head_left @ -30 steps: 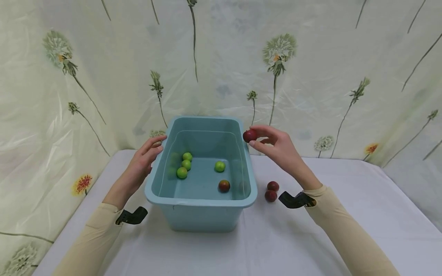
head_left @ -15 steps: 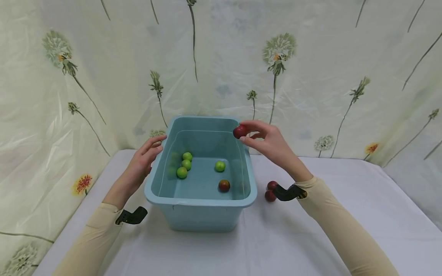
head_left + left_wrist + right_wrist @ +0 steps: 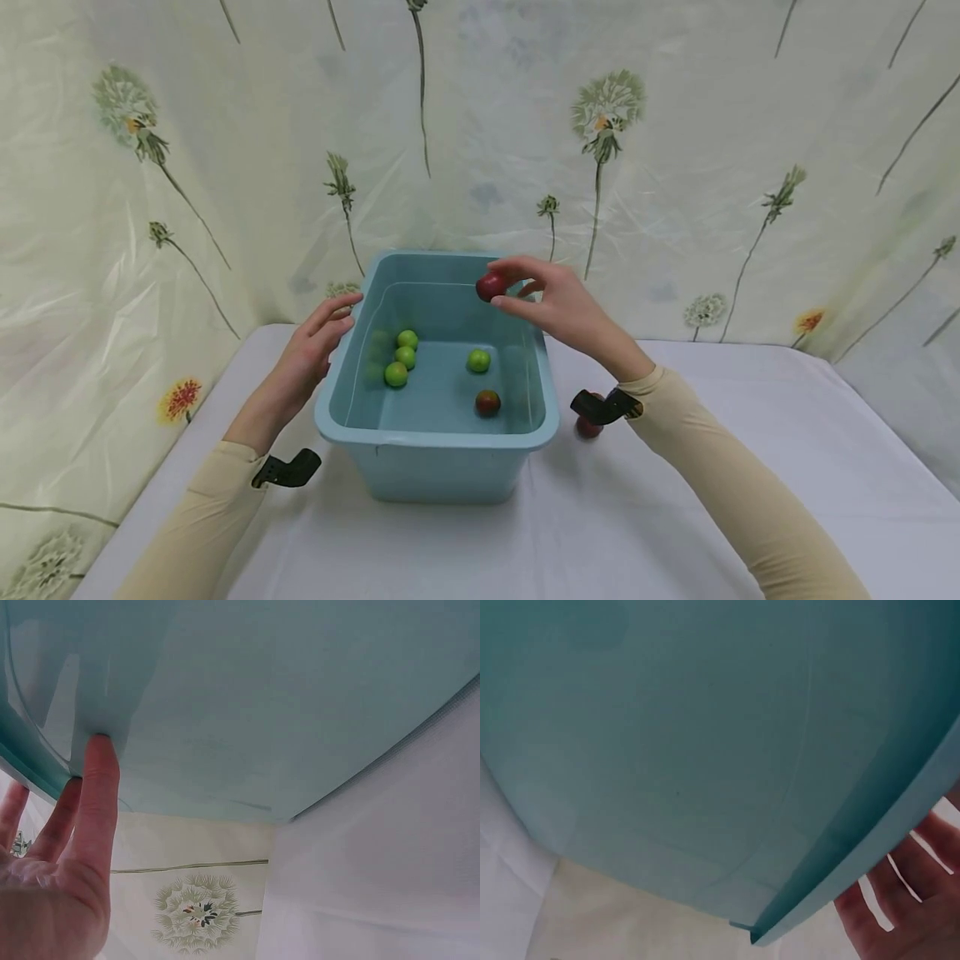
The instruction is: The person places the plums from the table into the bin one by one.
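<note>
My right hand pinches a dark red plum between thumb and fingertips, above the far right part of a blue plastic tub. In the right wrist view, the fingers show past the tub's rim, and the plum is hidden. My left hand rests at the tub's left rim with fairly straight fingers; in the left wrist view its thumb touches the outer wall. On the tub floor lie several green round fruits and one reddish-brown fruit.
Right of the tub, another red plum lies on the white-covered table, partly hidden behind the black wrist camera mount; a second is almost covered. A floral-print curtain hangs behind.
My right hand has carried the plum leftward, from the tub's right rim to over its inside. The left hand and the fruits in the tub have stayed put.
</note>
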{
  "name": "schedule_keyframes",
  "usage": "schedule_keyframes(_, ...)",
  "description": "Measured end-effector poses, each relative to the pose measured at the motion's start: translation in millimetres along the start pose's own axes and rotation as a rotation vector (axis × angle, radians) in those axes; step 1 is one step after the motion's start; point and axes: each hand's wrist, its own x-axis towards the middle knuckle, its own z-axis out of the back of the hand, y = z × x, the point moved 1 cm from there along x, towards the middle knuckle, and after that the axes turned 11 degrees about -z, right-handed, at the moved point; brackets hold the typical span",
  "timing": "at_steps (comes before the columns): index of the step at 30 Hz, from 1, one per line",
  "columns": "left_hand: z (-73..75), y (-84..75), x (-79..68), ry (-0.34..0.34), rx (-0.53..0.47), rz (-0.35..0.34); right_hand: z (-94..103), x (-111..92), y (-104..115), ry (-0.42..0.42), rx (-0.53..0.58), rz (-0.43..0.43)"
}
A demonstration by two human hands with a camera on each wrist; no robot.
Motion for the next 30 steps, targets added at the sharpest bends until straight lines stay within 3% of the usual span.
schedule_keyframes(16,0.6,0.2,1.2,0.002,0.006,-0.001,-15.8,18.1,10.8,0.138,-0.167,-0.009)
schedule_keyframes(30,1.2,1.4,0.0,-0.007,0.010,0.004,-37.2,23.1,15.9,0.257,-0.228,-0.054)
